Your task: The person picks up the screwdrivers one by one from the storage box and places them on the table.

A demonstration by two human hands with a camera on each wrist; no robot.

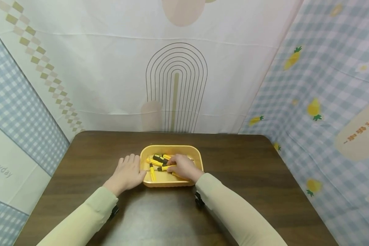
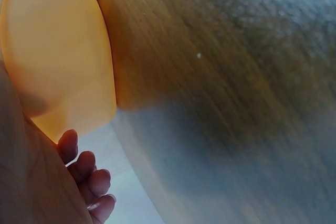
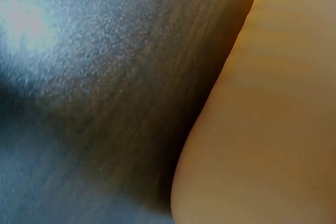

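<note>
A yellow tray (image 1: 172, 185) on the table holds several yellow-and-black screwdrivers. My left hand (image 1: 127, 173) rests against the tray's left side, its thumb at the rim and its fingers fairly straight; in the left wrist view the hand (image 2: 44, 182) lies beside the tray wall (image 2: 63, 51). Inside the tray, my right hand (image 1: 184, 166) pinches the handle of a screwdriver (image 1: 165, 168) that points left. Another screwdriver (image 1: 152, 172) lies near the left end, with a thick black-and-yellow handle (image 1: 160, 158) behind. Only the tray's outer wall (image 3: 262, 129) and table show in the right wrist view.
The dark wooden table (image 1: 233, 191) extends around the tray on all sides. Behind its back edge hangs a pale patterned cloth (image 1: 117, 75), with checked cloth (image 1: 295, 143) on the right and more at the left.
</note>
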